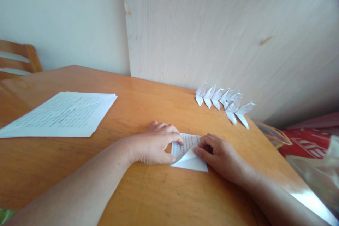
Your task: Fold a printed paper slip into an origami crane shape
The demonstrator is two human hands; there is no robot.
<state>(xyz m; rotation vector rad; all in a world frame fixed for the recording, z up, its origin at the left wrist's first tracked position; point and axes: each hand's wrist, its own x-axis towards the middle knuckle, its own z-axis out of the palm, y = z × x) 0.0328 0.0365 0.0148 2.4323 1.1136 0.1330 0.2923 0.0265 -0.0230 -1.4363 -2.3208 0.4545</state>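
Across the back, a pale wood-grain panel (206, 24) beside a plain whitish wall (60, 17). In front, a scuffed, glossy orange-brown wooden table (148, 197). Far left, a slatted wooden chair back (33, 58); off the right edge, red packaging with white markings (304, 144). Left on the tabletop, a stack of white printed sheets (69, 116). Left hand (156, 144) loosely spread, fingertips on a small white printed sheet (189, 166) lying between both hands; right hand (218, 153) pinching its folded-over flap, partly hiding the right side. Beyond, an uneven row of little pointed folded white papers (217, 98).
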